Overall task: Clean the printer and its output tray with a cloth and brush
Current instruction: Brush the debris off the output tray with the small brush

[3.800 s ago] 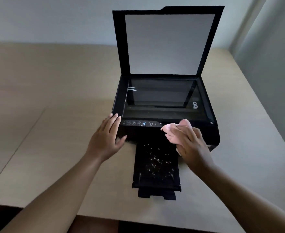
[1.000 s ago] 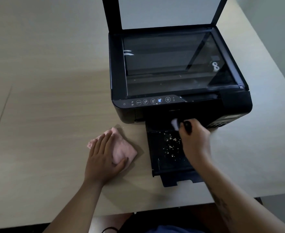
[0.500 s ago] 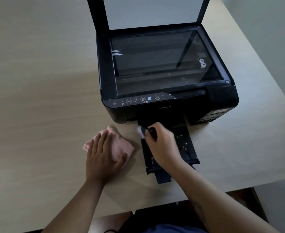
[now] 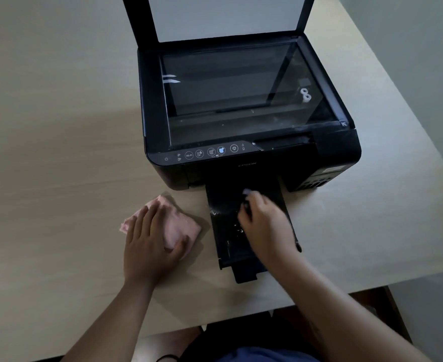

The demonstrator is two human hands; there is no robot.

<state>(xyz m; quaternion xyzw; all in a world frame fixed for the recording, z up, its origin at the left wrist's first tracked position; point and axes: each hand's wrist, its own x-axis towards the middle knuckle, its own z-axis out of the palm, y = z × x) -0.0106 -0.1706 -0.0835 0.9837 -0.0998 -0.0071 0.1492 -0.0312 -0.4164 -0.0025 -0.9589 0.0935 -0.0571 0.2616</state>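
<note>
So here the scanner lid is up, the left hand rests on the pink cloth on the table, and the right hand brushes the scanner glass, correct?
Not quite. In the head view the right hand works the brush over the pulled-out output tray, not the scanner glass. The lid is up, and the left hand rests on the pink cloth on the table.

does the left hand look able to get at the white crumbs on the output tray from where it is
Probably yes. The left hand lies flat on the pink cloth just beside the output tray, and nothing stands between them. The right hand with the brush covers part of the crumbs, though.
</note>
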